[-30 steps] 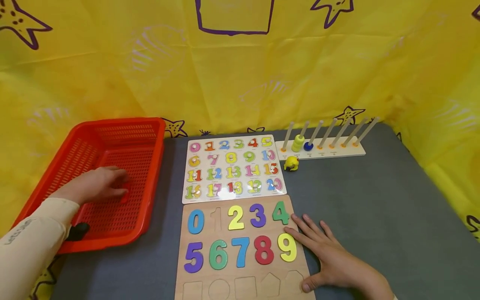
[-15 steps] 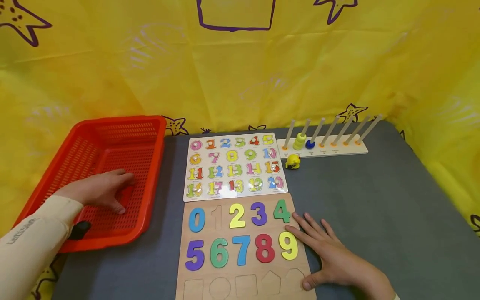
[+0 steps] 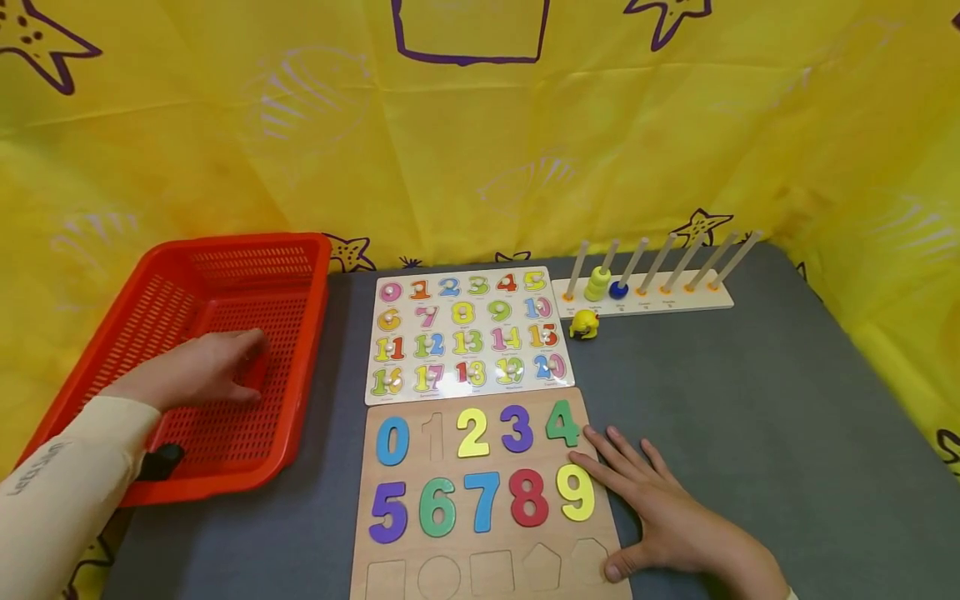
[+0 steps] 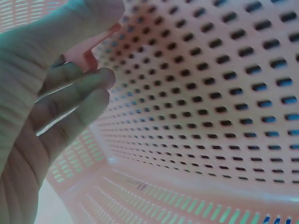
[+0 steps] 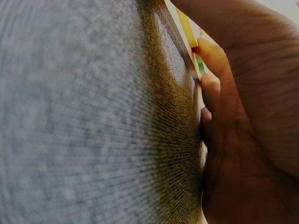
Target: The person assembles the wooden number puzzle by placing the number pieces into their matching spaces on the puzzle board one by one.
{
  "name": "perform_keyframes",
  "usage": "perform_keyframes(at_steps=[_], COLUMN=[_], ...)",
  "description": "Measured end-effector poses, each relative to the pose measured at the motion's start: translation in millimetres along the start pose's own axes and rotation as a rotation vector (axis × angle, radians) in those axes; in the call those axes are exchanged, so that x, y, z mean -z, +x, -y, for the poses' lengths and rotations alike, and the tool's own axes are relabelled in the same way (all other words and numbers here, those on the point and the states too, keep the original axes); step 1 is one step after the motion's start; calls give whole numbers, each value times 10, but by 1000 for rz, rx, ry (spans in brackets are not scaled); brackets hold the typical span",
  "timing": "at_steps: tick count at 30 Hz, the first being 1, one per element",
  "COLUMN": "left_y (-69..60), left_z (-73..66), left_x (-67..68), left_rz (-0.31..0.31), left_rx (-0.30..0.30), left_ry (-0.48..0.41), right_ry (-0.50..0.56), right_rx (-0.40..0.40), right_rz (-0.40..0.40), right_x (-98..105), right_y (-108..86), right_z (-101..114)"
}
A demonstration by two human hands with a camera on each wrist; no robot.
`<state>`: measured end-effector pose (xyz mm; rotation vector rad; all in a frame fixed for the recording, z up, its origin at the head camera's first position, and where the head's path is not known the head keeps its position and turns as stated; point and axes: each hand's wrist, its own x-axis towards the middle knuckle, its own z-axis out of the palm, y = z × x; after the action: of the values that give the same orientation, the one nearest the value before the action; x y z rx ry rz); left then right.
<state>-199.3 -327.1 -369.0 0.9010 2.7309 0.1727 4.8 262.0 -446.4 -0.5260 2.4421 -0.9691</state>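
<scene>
In the head view my left hand [image 3: 197, 368] reaches down inside the red plastic basket [image 3: 311, 333]. It pinches a red puzzle piece [image 4: 86, 55], whose full outline is hidden by the fingers. The left wrist view shows the thumb above this piece and bent fingers below. My right hand [image 3: 667, 512] lies with fingers spread across the right edge of the wooden number board [image 3: 495, 450], fingertips near the green 4 [image 3: 561, 424] and yellow 9 [image 3: 576, 492]. Raised colored digits fill the board's upper two rows, except for a bare recess shaped like a 1 [image 3: 433, 437].
Behind the wooden board lies a white peg puzzle [image 3: 468, 333] numbered 0 to 20. A counting rack [image 3: 652, 293] with upright rods stands at the back right, a small yellow toy [image 3: 583, 324] before it. A black object [image 3: 161, 461] is at the basket's near left corner.
Half a second ago the left thumb and fingers were spread wider above the red piece; now they have closed in on it. The right hand stays in place.
</scene>
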Motion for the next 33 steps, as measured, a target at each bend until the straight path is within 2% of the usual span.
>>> perform_keyframes(at_steps=[5,8,12,15,16,20,23,28,33], left_y=[-83,-129,-181,-219,-233,-287,-319,-316,-190], left_z=[-175,-327,-579,-871,-990,-1438,-1714,-2065,-2243], left_x=[185,297,387,447,471,530,473,224,-134], left_rz=[-161,-268,-461,-583,-606,-647,-636,-561,-456], left_rx=[24,0,-142,-242,-255,-271,-257,-208,-162], left_ry=[24,64,117,149,156,163,153,87,20], right_ry=[-10,-12,-12,-11,-10,-9,-8,-8,-6], right_rx=[14,19,19,20,19,9,3,-4,-17], right_rz=[-19,-27,-26,-24,-25,-21,-18,-13,-2], right_x=[-12,-16,-23,-26,-25,-22,-22,-23,-11], right_y=[-2,-5,-11,-11,-10,-7,-7,-8,1], right_z=[2,3,-3,-12,-15,-20,-21,-15,-6])
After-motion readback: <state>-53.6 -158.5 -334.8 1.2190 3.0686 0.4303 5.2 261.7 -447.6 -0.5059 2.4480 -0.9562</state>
